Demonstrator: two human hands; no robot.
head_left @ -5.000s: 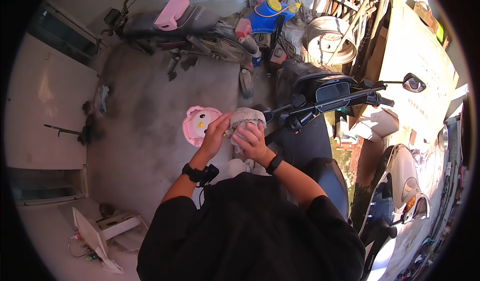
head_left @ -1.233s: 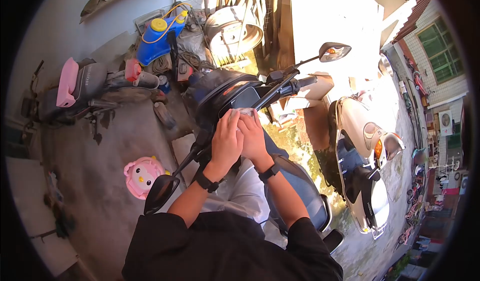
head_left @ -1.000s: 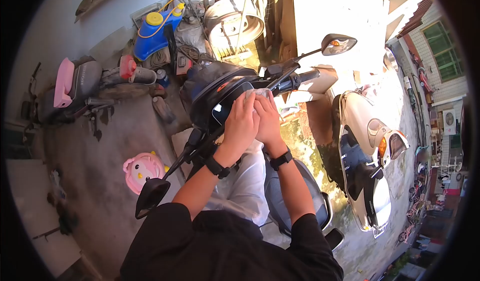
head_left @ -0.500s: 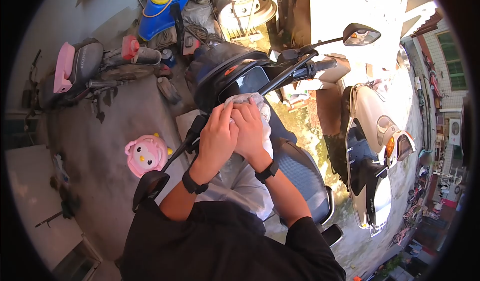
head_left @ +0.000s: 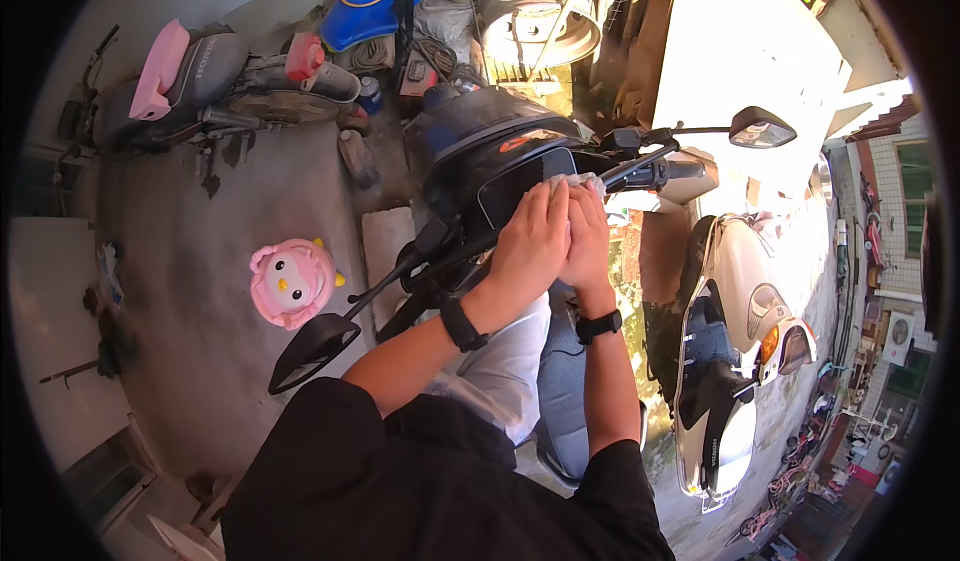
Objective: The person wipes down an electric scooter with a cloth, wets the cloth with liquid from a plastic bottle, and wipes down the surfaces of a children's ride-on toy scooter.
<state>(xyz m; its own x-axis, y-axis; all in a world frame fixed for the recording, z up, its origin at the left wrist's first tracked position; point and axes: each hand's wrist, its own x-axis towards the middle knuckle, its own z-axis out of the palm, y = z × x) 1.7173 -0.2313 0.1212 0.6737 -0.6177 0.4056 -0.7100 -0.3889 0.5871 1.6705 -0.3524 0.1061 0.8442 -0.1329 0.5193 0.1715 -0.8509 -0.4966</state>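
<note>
Two bare hands work close together in front of me, the left hand (head_left: 530, 246) and the right hand (head_left: 587, 246), each with a black band (head_left: 463, 325) at the wrist, reaching out from black sleeves (head_left: 310, 441). Their fingers are bent together over a bunched pale cloth (head_left: 588, 180), whose edge pokes out past the fingertips; how hard they squeeze, I cannot tell. That cloth sits at the right-hand end of the dark screen (head_left: 508, 196) of a black scooter (head_left: 480, 126), just beside the handlebar. Below the forearms are the person's pale trousers (head_left: 510, 356), with the scooter's seat (head_left: 572, 401) to the right of them. One mirror (head_left: 312, 349) sticks out low on the left, the other mirror (head_left: 762, 129) high on the right. Away to the left, on the grey floor (head_left: 200, 351), lies a pink thing with a bird's face (head_left: 290, 286) and yellow beak. Over on the right stands a cream scooter (head_left: 745, 261) in the sun. Farther back, an old motorbike (head_left: 215, 71) carries a pink plastic piece (head_left: 160, 73) on top, and beyond the black scooter are a blue tank (head_left: 360, 23) with yellow caps and a big metal wheel (head_left: 535, 21).
</note>
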